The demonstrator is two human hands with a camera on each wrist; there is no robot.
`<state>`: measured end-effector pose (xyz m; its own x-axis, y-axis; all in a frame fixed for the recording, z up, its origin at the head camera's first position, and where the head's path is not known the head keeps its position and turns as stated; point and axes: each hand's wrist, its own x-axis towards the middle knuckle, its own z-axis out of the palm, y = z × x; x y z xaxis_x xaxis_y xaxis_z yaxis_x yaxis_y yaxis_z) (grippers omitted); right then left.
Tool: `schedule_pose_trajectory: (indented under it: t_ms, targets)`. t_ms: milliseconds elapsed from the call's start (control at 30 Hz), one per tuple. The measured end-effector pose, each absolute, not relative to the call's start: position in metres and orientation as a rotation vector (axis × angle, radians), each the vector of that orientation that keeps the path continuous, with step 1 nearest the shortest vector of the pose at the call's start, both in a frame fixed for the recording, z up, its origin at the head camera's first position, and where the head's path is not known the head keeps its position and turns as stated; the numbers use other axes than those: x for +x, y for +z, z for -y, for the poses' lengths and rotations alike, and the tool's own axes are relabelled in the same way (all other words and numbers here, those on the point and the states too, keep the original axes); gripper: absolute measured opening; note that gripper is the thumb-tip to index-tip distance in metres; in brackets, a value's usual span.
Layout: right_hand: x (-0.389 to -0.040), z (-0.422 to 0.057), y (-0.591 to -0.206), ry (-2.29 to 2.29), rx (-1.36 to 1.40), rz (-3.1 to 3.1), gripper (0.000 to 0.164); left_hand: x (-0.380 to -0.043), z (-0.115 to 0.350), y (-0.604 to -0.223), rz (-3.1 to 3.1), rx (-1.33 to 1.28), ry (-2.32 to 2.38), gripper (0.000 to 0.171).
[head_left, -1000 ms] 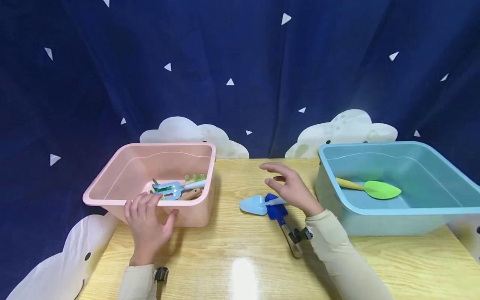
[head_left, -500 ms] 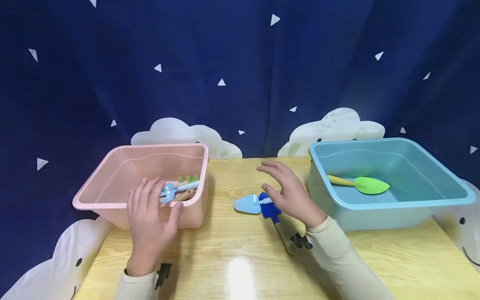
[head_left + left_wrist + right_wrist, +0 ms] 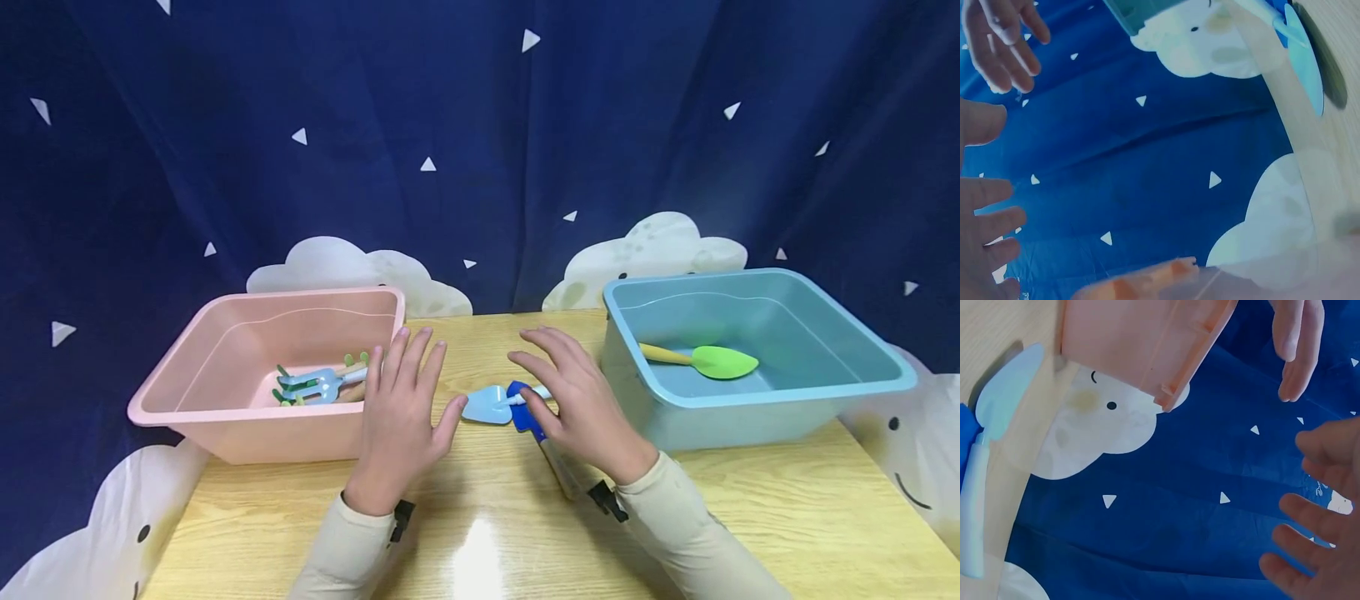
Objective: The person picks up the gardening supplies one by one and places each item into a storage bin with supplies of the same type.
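Note:
My left hand [image 3: 401, 421] is raised in front of the right end of the pink bin [image 3: 247, 417], fingers spread and holding nothing. My right hand [image 3: 585, 400] hovers above the table's middle, its fingers loosely bent with nothing in them. Beneath and between the hands lies a light blue trowel [image 3: 487, 406], its pale handle pointing right. It crosses over a dark blue shovel [image 3: 522, 419] with a wooden handle, partly hidden by the right hand. In the right wrist view the light blue trowel [image 3: 1007, 394] shows whole, close to the dark blue blade.
Several garden tools lie in the pink bin, among them a light blue fork [image 3: 322, 385]. The blue bin [image 3: 765, 402] at the right holds a green trowel [image 3: 723, 362] with a yellow handle. A dark blue curtain [image 3: 480, 125] hangs behind the wooden table [image 3: 270, 533].
My left hand has moved right, from the pink bin's front rim to beside its right end. The right hand stays above the two tools. The head view has turned slightly right.

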<state>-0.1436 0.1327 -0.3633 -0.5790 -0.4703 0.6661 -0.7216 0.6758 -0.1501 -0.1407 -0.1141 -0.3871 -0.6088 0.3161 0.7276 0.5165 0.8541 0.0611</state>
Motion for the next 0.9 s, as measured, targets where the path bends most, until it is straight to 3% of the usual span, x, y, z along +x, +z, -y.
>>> schedule_pose_trajectory:
  t_ms: [300, 500, 900]
  targets:
    - [-0.137, -0.141, -0.363, 0.539, 0.952, 2.207, 0.042, -0.14, 0.096, -0.384, 2.335, -0.589, -0.349, 0.066]
    - [-0.127, -0.155, -0.358, 0.556, 0.96, 2.079, 0.029, -0.145, 0.083, -0.386, 2.41, -0.591, -0.326, 0.068]
    - [-0.117, -0.226, -0.347, 0.497, 0.823, 2.0, 0.038, -0.169, 0.055, -0.402, 2.331, -0.738, -0.484, 0.065]
